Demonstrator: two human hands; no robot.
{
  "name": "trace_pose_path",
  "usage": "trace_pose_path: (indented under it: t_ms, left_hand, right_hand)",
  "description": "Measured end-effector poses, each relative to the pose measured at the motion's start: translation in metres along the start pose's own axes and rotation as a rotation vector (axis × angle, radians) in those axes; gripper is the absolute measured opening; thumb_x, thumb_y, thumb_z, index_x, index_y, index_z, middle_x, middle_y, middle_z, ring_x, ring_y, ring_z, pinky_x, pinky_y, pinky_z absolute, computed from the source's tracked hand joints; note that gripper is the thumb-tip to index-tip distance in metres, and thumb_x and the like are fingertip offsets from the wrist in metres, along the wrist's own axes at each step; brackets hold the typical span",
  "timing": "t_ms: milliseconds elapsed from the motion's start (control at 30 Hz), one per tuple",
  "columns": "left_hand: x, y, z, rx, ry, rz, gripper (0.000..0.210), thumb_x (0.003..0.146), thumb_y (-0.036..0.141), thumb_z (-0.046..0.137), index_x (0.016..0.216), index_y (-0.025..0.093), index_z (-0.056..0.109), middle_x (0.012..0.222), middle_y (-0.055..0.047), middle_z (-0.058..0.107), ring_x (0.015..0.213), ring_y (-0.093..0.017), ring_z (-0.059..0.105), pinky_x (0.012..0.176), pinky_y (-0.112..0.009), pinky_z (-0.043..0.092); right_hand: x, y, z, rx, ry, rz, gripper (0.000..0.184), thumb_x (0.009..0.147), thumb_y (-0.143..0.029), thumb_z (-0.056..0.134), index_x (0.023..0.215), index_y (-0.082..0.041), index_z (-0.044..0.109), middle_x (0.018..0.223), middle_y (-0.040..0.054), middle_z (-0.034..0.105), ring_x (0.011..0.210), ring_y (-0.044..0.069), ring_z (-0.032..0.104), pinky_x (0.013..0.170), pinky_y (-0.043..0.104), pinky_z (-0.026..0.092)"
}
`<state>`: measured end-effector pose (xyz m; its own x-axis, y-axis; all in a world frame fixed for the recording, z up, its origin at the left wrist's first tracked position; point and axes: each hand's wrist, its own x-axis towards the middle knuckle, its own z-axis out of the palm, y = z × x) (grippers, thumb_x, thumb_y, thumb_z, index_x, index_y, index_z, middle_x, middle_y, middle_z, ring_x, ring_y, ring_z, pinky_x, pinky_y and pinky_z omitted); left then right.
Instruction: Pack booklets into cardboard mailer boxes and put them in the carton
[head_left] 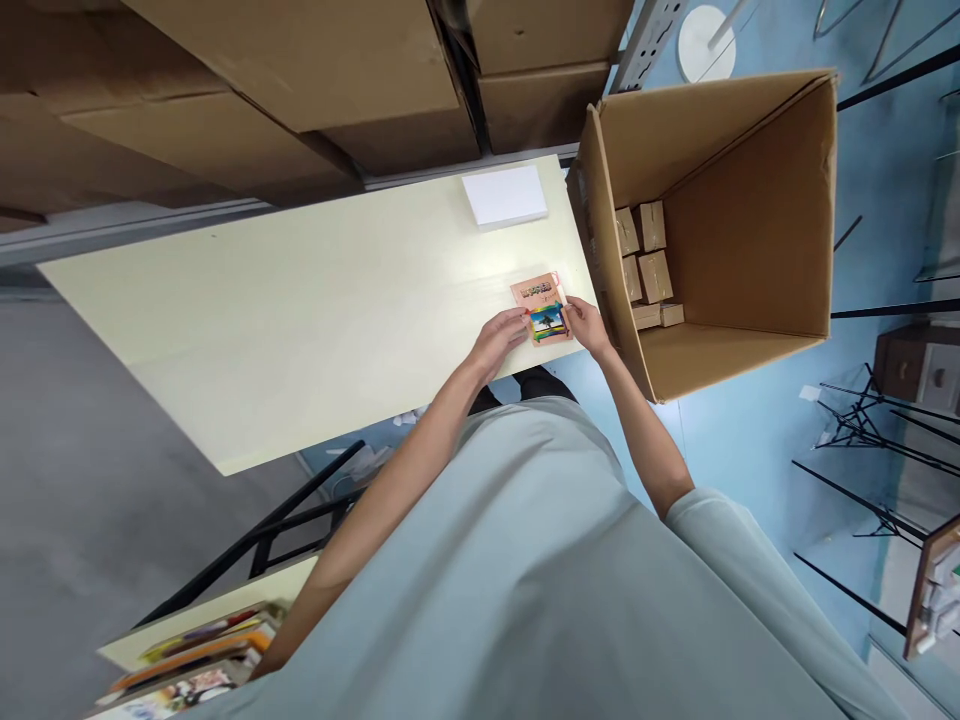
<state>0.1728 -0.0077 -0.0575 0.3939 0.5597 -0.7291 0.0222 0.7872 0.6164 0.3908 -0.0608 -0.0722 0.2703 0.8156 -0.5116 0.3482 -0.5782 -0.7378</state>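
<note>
A small flat orange packet (538,290), printed with a tree picture and colourful lettering, is at the near right end of the cream table. Whether it is a booklet or a pouch I cannot tell. My left hand (501,340) holds its left edge, fingers close together with the tips against the print. On the opposite edge, my right hand (588,325) pinches it between thumb and fingers. A white rectangular stack or box (507,195) lies farther back on the table.
A large open carton (739,335) stands to the right of the table (322,320), with several small brown boxes (651,275) inside. Big cardboard boxes (315,60) line the back. Books (202,660) sit on a shelf at lower left. Black metal legs (870,420) stand at far right.
</note>
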Motion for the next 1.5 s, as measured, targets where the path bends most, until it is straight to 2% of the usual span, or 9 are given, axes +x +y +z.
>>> trace_pose_path:
  t_ms: [133,233,567,767,900,1000,1133,1267,1500]
  left_hand:
    - [0.008,-0.003,0.000,0.126,0.051,-0.010,0.051,0.073,0.049,0.087,0.116,0.025,0.075,0.145,-0.012,0.074,0.144,-0.034,0.063,0.121,-0.052,0.050]
    - [0.004,-0.006,0.001,0.190,0.074,0.003,0.051,0.074,0.045,0.085,0.120,0.025,0.073,0.152,-0.013,0.071,0.148,-0.036,0.061,0.122,-0.053,0.049]
    - [-0.001,-0.006,0.007,0.227,0.024,-0.045,0.062,0.077,0.039,0.088,0.134,0.022,0.071,0.159,-0.018,0.065,0.156,-0.038,0.055,0.129,-0.054,0.043]
    - [0.001,-0.014,0.017,0.293,-0.002,0.066,0.065,0.078,0.031,0.086,0.141,0.023,0.071,0.164,-0.013,0.063,0.161,-0.035,0.050,0.134,-0.053,0.039]
    - [-0.008,-0.019,0.025,0.301,0.018,0.154,0.064,0.084,0.030,0.081,0.147,0.024,0.068,0.178,-0.014,0.046,0.166,-0.036,0.042,0.129,-0.053,0.045]
    - [-0.016,-0.015,0.030,0.274,-0.017,0.153,0.055,0.092,0.034,0.076,0.144,0.020,0.069,0.168,-0.017,0.058,0.155,-0.035,0.057,0.123,-0.049,0.050]
    - [-0.028,-0.004,0.024,0.143,-0.032,0.139,0.052,0.101,0.050,0.069,0.143,0.020,0.068,0.150,-0.014,0.072,0.130,-0.031,0.074,0.112,-0.046,0.058]
    - [-0.039,-0.001,-0.001,0.081,0.079,0.159,0.047,0.104,0.057,0.065,0.134,0.021,0.068,0.131,-0.011,0.079,0.122,-0.029,0.075,0.107,-0.043,0.060]
    - [-0.027,-0.016,-0.045,0.438,0.401,0.081,0.024,0.102,0.046,0.070,0.102,0.023,0.072,0.114,-0.011,0.077,0.113,-0.028,0.070,0.106,-0.039,0.054]
  right_hand:
    - [-0.004,0.002,-0.011,-0.208,0.081,0.115,0.041,0.106,-0.030,0.051,0.135,-0.019,0.078,0.134,0.0125,0.082,0.125,0.029,0.076,0.112,0.040,0.057]
    - [-0.012,0.003,-0.017,-0.298,0.140,0.172,0.042,0.107,-0.026,0.051,0.139,-0.019,0.077,0.135,0.0137,0.082,0.126,0.030,0.077,0.113,0.042,0.056]
    - [0.001,-0.008,-0.009,-0.393,0.129,0.283,0.018,0.103,-0.034,0.068,0.101,-0.023,0.083,0.115,0.0181,0.085,0.114,0.037,0.079,0.098,0.043,0.058]
    - [0.004,-0.014,-0.015,-0.401,0.064,0.231,0.014,0.099,-0.031,0.067,0.091,-0.022,0.074,0.102,0.0138,0.083,0.102,0.030,0.077,0.090,0.034,0.056]
    - [-0.006,-0.022,-0.018,-0.343,0.106,0.097,0.013,0.099,-0.028,0.060,0.088,-0.023,0.064,0.112,0.0121,0.076,0.101,0.025,0.072,0.097,0.036,0.056]
    - [-0.018,-0.035,-0.017,-0.229,0.102,-0.032,0.010,0.097,-0.029,0.060,0.089,-0.024,0.062,0.115,0.0106,0.072,0.102,0.023,0.070,0.097,0.037,0.058]
    - [-0.036,-0.063,-0.001,-0.130,-0.027,-0.168,0.012,0.099,-0.036,0.061,0.092,-0.026,0.064,0.111,0.0070,0.071,0.096,0.023,0.070,0.091,0.038,0.061]
    - [-0.045,-0.084,0.033,-0.127,-0.154,-0.195,0.014,0.102,-0.037,0.060,0.094,-0.026,0.066,0.113,0.0073,0.071,0.097,0.024,0.071,0.093,0.040,0.062]
    - [-0.040,-0.079,0.081,-0.047,-0.421,-0.194,0.011,0.096,-0.031,0.064,0.102,-0.026,0.072,0.120,0.0095,0.077,0.110,0.027,0.076,0.100,0.044,0.063]
